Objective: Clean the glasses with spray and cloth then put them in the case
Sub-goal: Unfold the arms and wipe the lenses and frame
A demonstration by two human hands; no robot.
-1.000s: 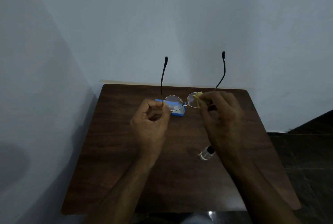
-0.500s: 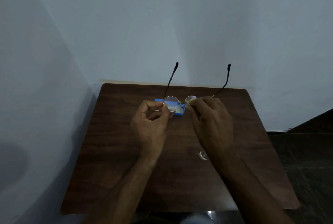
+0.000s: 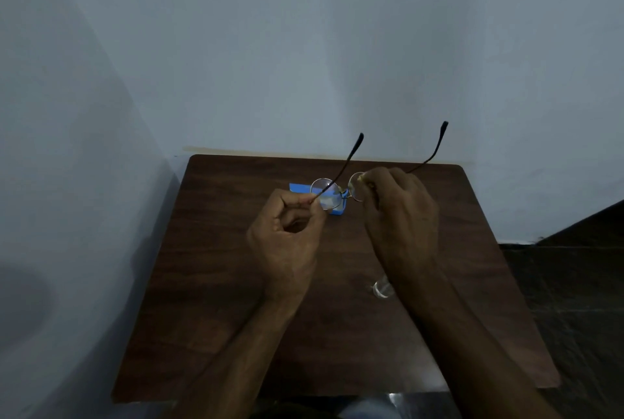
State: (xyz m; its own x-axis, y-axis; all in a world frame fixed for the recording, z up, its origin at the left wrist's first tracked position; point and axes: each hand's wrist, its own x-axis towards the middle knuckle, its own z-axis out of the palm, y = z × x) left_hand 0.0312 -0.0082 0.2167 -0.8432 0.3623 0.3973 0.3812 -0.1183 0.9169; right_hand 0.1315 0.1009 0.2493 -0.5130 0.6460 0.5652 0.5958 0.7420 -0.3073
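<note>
A dark wooden table (image 3: 209, 283) stands pushed into the corner of pale walls (image 3: 304, 47), and everything else sits over or on it. Above the table's middle, toward its left, the person's left hand (image 3: 287, 243) is curled into a loose fist, thumb and forefinger pinched on the thin left temple arm of a pair of round wire-framed glasses (image 3: 326, 194). The glasses are held up off the table, lenses facing the person and both dark-tipped temple arms slanting up and away toward the far wall. Behind the left lens, lying flat on the table near its far edge, is a blue case (image 3: 299, 188); part of it shows through the lens, and its right end pokes out under the bridge of the frame. To the right of that, the right hand (image 3: 401, 216) is closed over the right lens, fingers bunched on it with a small scrap of yellowish cloth (image 3: 360, 178) peeping out at the fingertips against the glass. How firmly the cloth is pressed I can't tell from here. Nearer the person, on the table just beside the right wrist, a small clear spray bottle (image 3: 381, 288) lies partly hidden by the forearm.
</note>
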